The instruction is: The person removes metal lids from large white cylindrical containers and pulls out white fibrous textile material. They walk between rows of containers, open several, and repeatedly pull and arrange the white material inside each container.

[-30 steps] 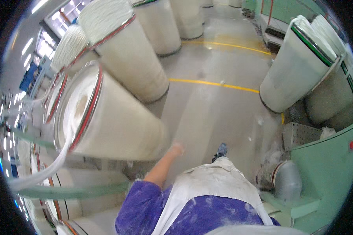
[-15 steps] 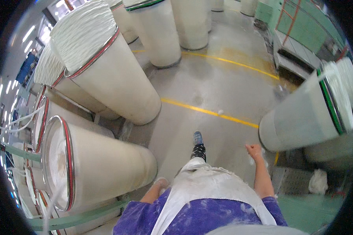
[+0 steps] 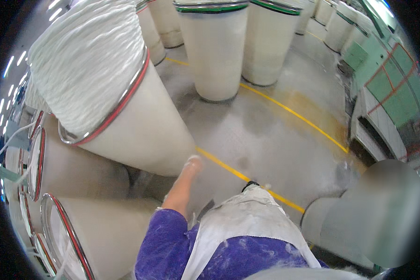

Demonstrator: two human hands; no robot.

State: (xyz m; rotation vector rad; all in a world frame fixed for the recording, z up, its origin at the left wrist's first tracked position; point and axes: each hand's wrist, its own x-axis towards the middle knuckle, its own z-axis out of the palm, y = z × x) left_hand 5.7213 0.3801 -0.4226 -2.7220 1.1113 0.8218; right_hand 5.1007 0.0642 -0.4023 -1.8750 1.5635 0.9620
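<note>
Evidently the red-rimmed can (image 3: 142,130) was what the work lay closest to: it stood at the person's left, just ahead, with a thick white heap (image 3: 88,65) rising above its mouth. Near its foot hung the left hand (image 3: 192,163), arm reaching forward from a purple sleeve (image 3: 165,238). From where I stood, the hand overlapped the can's lower edge, and I couldn't tell whether skin met wall or merely passed beside it. Blur hid the fingers too; I couldn't say whether they were curled or loose, though I saw nothing carried in them. The right hand was out of sight.

I took the step for a walk along the aisle, with no handling that I could make out. A dark shoe (image 3: 250,184) poked out past the white apron (image 3: 247,219), close to the yellow line (image 3: 228,167) on the floor (image 3: 275,144). The next move, to my mind, called for sure footing there and a hand kept clear of the can's wall, or else laid on it squarely.

Farther out, an open can (image 3: 112,228) sat behind on the left, and a pale can (image 3: 340,224), smeared at its top, on the right. Green-rimmed cans (image 3: 214,56) stood ahead, and a green machine (image 3: 394,70) with grey steps (image 3: 382,123) lined the far right.
</note>
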